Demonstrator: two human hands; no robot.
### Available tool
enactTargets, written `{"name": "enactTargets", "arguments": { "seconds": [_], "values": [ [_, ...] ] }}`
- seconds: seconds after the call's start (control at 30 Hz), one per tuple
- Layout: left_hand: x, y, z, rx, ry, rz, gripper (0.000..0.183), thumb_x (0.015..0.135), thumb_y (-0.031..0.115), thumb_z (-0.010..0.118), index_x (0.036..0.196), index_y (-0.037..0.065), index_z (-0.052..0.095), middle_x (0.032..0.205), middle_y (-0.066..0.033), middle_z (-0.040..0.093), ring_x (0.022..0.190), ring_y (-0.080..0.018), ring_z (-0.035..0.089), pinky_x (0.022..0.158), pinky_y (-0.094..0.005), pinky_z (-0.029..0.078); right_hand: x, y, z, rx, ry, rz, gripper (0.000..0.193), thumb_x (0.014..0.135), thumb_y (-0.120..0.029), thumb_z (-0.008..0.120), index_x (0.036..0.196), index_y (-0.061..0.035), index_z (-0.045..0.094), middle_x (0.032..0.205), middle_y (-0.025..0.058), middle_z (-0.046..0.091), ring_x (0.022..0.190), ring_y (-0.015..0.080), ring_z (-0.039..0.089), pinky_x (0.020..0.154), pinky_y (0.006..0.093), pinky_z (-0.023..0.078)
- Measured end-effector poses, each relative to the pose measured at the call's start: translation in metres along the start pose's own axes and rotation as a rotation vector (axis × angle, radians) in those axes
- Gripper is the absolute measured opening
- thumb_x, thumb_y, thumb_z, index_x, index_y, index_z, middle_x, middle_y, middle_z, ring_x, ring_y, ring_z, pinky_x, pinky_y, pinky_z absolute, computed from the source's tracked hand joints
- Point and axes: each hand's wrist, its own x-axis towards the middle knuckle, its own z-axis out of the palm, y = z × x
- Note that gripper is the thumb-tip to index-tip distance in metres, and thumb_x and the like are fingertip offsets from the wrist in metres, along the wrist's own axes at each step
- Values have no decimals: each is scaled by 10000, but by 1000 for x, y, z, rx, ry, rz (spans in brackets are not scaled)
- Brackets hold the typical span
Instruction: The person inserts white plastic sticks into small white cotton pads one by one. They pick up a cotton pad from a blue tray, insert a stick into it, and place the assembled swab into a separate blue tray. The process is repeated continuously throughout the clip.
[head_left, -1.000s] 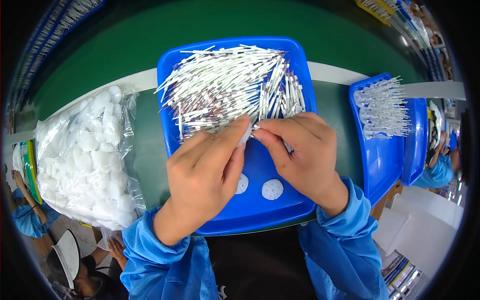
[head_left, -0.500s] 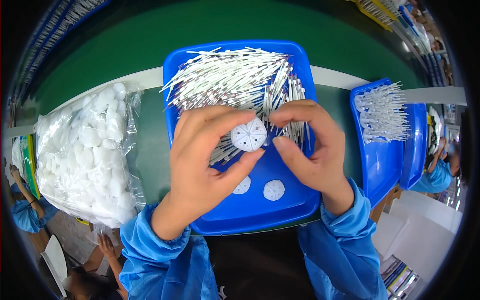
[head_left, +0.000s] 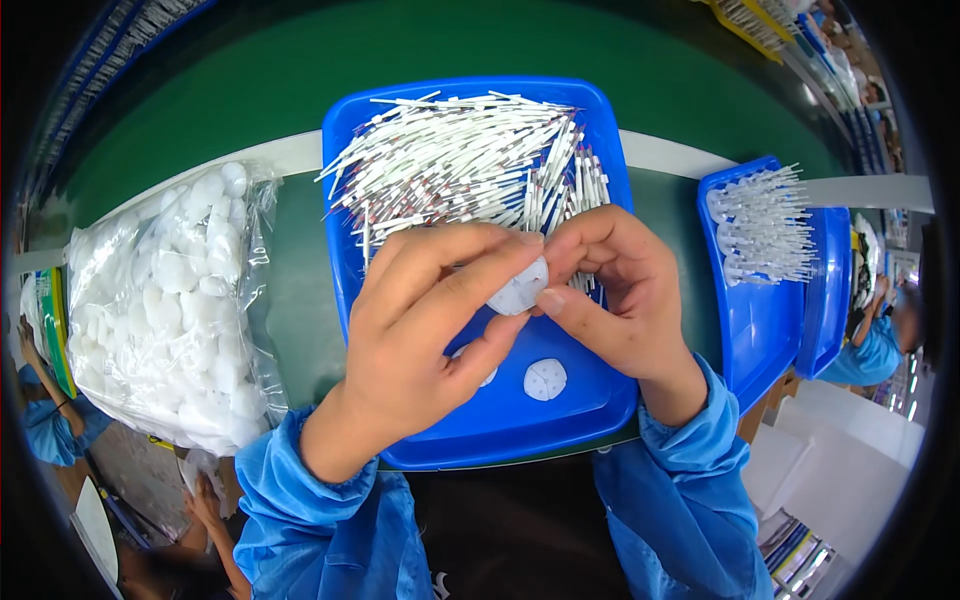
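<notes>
Over a blue tray [head_left: 500, 430], my left hand [head_left: 405, 330] holds a small white five-sided disc [head_left: 518, 290] with dark holes and dividing lines, gripped between thumb and fingers. My right hand [head_left: 630, 300] is closed at the disc's right edge, its thumb and index fingertips pressed against it. Whether those fingertips hold anything else is hidden. Behind the hands, a thick pile of thin white sticks [head_left: 450, 165] with dark ends fills the far part of the tray. A similar loose disc [head_left: 545, 380] lies on the tray floor, and another is partly covered by my left hand.
To the left lies a clear plastic bag [head_left: 165, 310] of white rounded pieces. At the right, a second blue tray [head_left: 765, 330] holds several white sticks with clear ends [head_left: 755, 225]. A green tabletop [head_left: 450, 45] stretches behind. Other people are at the picture's sides.
My right hand's fingertips have come in from the right and now touch the disc. The disc has turned in my left fingers, its face showing less fully.
</notes>
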Motion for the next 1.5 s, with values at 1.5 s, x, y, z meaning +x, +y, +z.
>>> {"name": "enactTargets", "arguments": {
  "seconds": [1.5],
  "values": [
    [-8, -2, -11, -357, 126, -159, 258, 969, 140, 817, 1190, 12, 857, 1235, -160, 710, 1047, -237, 715, 880, -331, 595, -30, -19, -3, -1468, 6, -221, 220, 778, -188, 872, 876, -134, 682, 703, 10, 634, 693, 215, 647, 729, 400, 480]
  ]
}}
